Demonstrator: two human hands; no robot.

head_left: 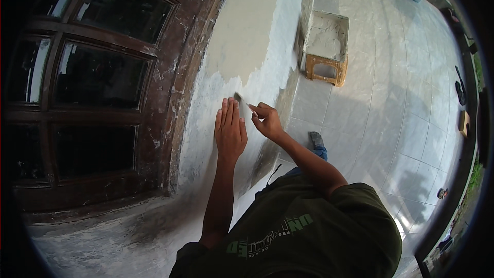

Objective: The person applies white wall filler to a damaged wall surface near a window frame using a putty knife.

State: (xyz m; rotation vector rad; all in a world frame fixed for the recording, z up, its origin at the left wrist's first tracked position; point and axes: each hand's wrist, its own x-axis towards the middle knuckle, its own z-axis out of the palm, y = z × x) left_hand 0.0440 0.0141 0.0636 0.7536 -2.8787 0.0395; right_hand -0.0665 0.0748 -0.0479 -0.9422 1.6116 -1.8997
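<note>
My left hand lies flat against the wall, its fingers stretched out and close together. A putty knife is gripped in my right hand, its blade against the wall just beside my left fingertips. The wall strip has a smooth beige coat on its upper part. Below that coat's ragged edge, the wall surface is patchy white and grey. My left palm is hidden, and much of the knife's handle is covered by my right fingers.
A dark wooden door frame with glass panes borders the wall on the left. To the right, a rectangular tub of greyish paste rests on an orange-brown plastic stool. Pale tiles cover the floor; my shoe stands there.
</note>
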